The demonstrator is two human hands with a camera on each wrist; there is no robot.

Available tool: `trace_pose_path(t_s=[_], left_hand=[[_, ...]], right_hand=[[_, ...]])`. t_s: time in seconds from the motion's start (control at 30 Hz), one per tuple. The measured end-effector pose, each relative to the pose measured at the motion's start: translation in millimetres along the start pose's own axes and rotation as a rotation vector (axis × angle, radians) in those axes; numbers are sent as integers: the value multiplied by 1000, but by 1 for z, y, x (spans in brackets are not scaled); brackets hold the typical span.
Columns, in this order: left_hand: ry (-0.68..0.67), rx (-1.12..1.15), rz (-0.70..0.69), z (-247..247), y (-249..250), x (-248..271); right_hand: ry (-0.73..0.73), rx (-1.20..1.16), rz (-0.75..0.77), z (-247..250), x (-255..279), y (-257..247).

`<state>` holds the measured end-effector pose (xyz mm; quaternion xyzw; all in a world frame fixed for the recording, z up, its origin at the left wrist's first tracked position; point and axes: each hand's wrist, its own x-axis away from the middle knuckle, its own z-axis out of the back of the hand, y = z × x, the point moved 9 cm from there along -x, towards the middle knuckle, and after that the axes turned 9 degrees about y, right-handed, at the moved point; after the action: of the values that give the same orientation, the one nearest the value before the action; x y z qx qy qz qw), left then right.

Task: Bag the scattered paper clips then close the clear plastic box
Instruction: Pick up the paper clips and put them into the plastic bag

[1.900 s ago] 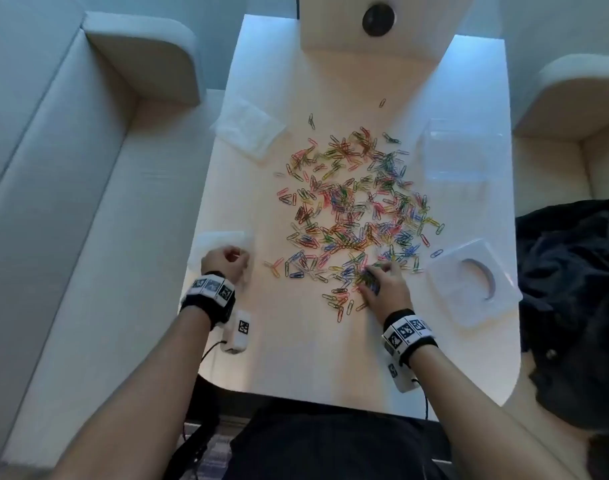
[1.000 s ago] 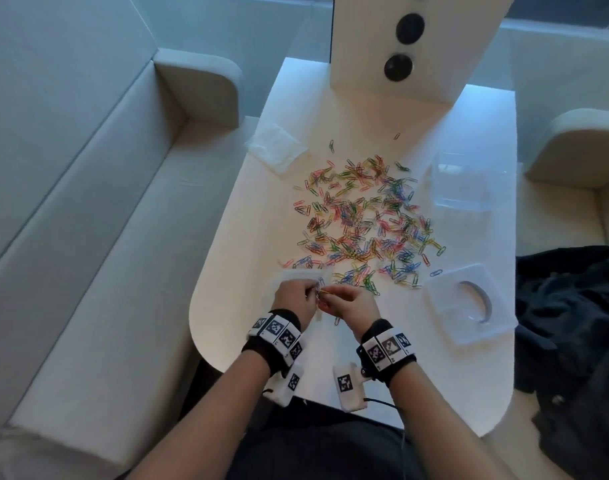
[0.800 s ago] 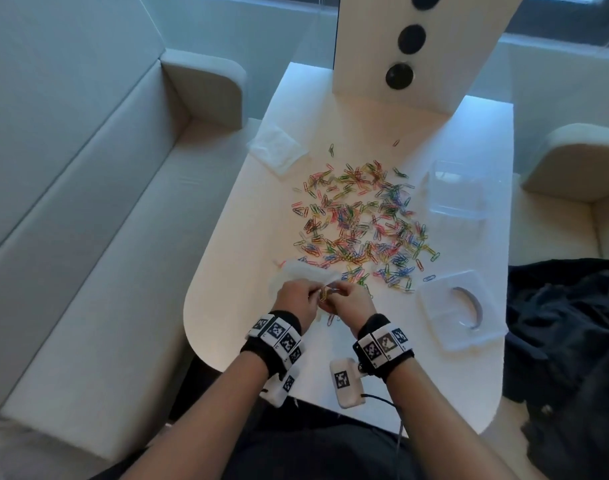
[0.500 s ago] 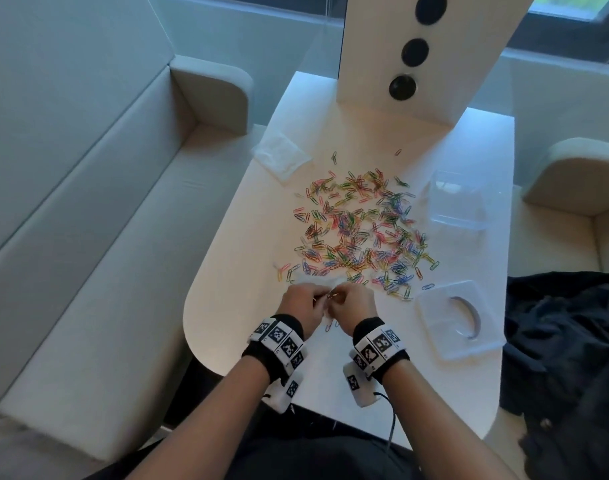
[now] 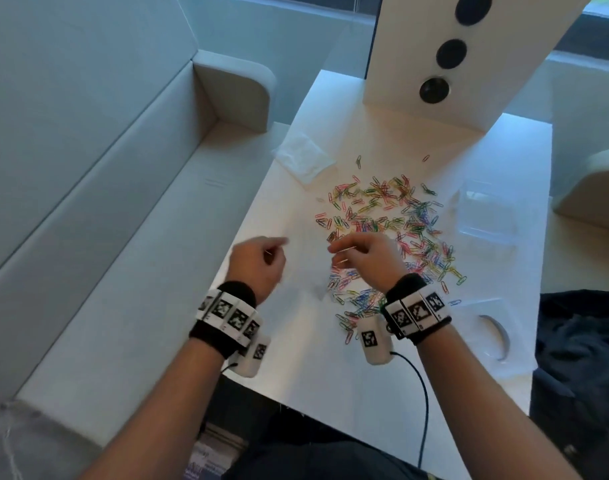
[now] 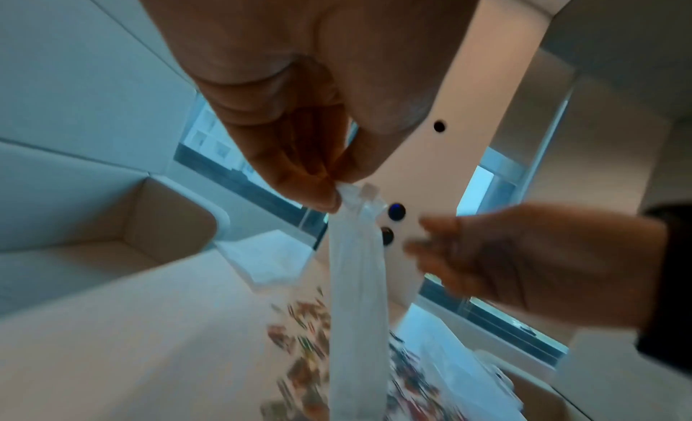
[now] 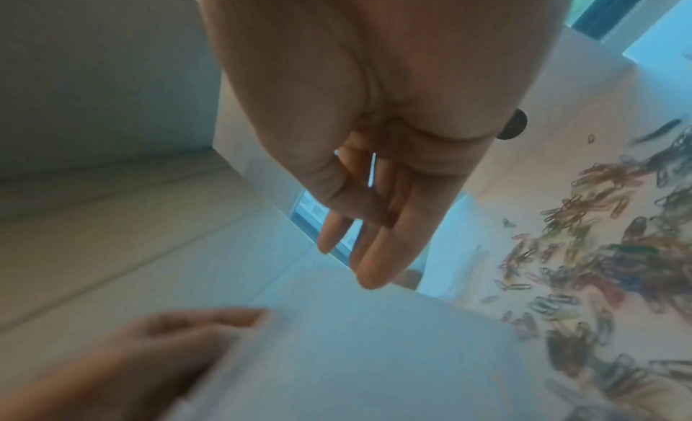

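Many coloured paper clips lie scattered over the middle of the white table. My left hand is raised over the table's left part. Its thumb and fingers pinch the top edge of a small clear plastic bag, which hangs down limp. My right hand hovers over the near side of the clips, a little right of the bag, with relaxed fingers that hold nothing. The clear plastic box stands open at the right, with its lid lying nearer to me.
A second clear bag lies at the table's far left. A white upright panel with dark round holes stands at the far end. Pale sofas flank the table, and dark cloth lies on the right one.
Both hands worked together on the bag near the table's front edge. They have now lifted and drawn apart. The right hand has let go, and the left keeps the bag.
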<state>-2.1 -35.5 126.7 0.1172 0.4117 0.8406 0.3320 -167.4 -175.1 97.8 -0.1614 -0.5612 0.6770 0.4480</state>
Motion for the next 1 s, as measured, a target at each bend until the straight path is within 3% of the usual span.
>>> trace_pose_path(t_s=[0.07, 0.13, 0.2, 0.27, 0.43, 0.63, 0.8, 0.9, 1.0], left_hand=[[47, -15, 15, 23, -12, -18], [55, -33, 46, 35, -28, -28], [46, -81, 62, 35, -43, -31], [0, -140, 52, 24, -55, -30], [-158, -200, 116, -10, -95, -6], [-269, -192, 152, -50, -102, 25], [-347, -197, 148, -77, -93, 42], [-380, -213, 156, -87, -94, 46], [-391, -190, 184, -94, -93, 47]], right_hand=[[-25, 311, 54, -22, -20, 14], [-179, 643, 178, -68, -27, 35], [-340, 840, 311, -119, -24, 61], [-406, 1006, 421, -154, -22, 86], [-428, 1266, 535, -157, -7, 132], [-308, 1284, 572, -98, -9, 145], [-255, 1154, 709, -107, -16, 132], [-203, 930, 618, -103, -27, 119], [13, 585, 332, -64, -44, 120]])
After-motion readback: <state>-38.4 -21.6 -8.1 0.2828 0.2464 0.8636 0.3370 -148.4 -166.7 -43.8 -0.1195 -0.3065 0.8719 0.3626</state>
